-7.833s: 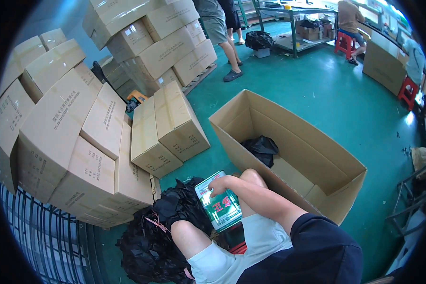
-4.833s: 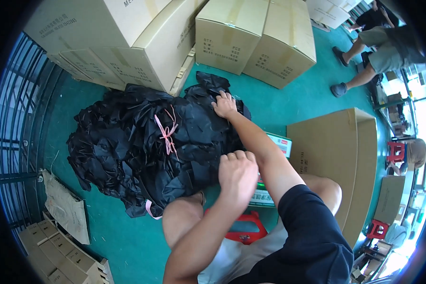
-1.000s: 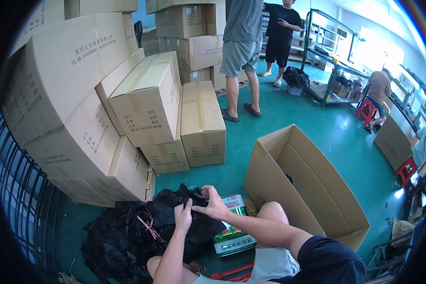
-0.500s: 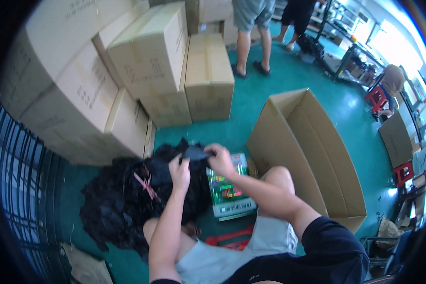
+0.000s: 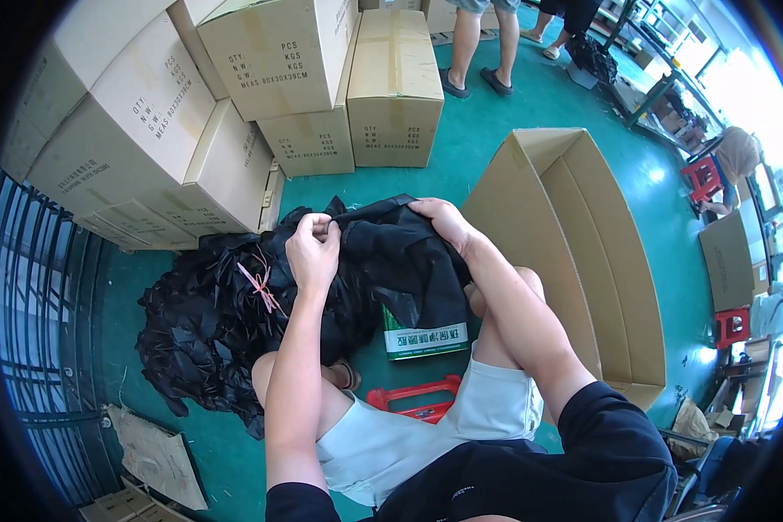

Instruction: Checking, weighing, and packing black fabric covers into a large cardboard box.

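A sheet of thin black fabric (image 5: 400, 261) is spread between my hands and hangs down toward my knees. My left hand (image 5: 313, 250) is closed, pinching the fabric at its left edge. Bent over the upper right edge, my right hand (image 5: 444, 224) grips the same sheet. To the left lies a big heap of crumpled black fabric pieces (image 5: 200, 326), with a pink string (image 5: 260, 285) tied in a bow on it. Below the sheet a green and white box-shaped can (image 5: 426, 341) shows only its lower part; the sheet hides the rest.
A tall open cardboard box (image 5: 531, 235) stands close on my right. Closed cartons (image 5: 278, 61) are stacked ahead and left. A red plastic piece (image 5: 416, 398) lies between my legs. Black metal bars (image 5: 43, 322) run along the left. Other people's legs (image 5: 474, 52) show at the far side.
The black fabric, bunched small between my hands before, is now spread out and covers most of the can. My right hand has moved right, away from the left, and the view has tilted down.
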A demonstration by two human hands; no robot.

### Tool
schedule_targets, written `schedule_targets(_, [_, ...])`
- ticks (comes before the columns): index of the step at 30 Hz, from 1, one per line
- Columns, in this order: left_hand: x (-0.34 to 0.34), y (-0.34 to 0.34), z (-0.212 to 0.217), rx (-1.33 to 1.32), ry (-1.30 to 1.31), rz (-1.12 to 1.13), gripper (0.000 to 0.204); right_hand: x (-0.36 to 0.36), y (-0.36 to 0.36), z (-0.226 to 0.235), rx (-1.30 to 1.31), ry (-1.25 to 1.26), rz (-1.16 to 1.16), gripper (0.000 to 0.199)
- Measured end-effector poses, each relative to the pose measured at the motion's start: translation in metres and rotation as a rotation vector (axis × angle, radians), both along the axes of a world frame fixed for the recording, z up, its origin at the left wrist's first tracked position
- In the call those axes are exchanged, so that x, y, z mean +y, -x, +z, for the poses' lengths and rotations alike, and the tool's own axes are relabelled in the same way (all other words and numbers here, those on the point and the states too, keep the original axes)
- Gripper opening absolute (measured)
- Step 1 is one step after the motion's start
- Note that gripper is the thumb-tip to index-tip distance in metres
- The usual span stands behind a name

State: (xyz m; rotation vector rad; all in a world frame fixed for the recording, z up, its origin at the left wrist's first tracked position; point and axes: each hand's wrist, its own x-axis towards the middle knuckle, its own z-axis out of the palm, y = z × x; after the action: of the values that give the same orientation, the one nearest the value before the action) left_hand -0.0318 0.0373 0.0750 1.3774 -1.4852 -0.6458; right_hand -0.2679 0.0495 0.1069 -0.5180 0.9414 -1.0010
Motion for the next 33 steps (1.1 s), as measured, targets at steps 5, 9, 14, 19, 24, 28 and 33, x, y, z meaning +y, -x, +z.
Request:
schedule_targets(5, [-0.01,-0.008,-0.013,0.101,-0.183,-0.081,0.016,0.006,-0.007,0.007,-0.258,-0.146,0.05,0.03])
schedule_targets(9, [-0.015,-0.016,-0.01,0.889,-0.442,-0.365,0.021,-0.002,-0.005,0.003,0.217,0.182,-0.094,0.03])
schedule_targets(14, [-0.019,-0.011,0.0,1.082,-0.521,-0.406,0.029,-0.01,0.011,-0.015,0.335,0.31,0.054,0.02])
schedule_targets(19, [-0.008,-0.012,0.013,0.91,-0.555,-0.401,0.022,-0.002,-0.021,-0.022,0.621,0.729,0.211,0.019])
schedule_targets(24, [0.006,0.002,0.015,0.72,-0.465,-0.532,0.021,0.005,-0.021,-0.037,0.524,0.464,0.215,0.031])
schedule_targets(28, [-0.006,-0.012,-0.016,0.719,-0.372,-0.459,0.029,0.013,-0.024,-0.01,0.119,0.359,0.224,0.033])
schedule_targets(33, [-0.005,0.003,-0.016,0.109,-0.138,-0.207,0.02,0.009,-0.018,-0.016,-0.086,0.281,0.203,0.034])
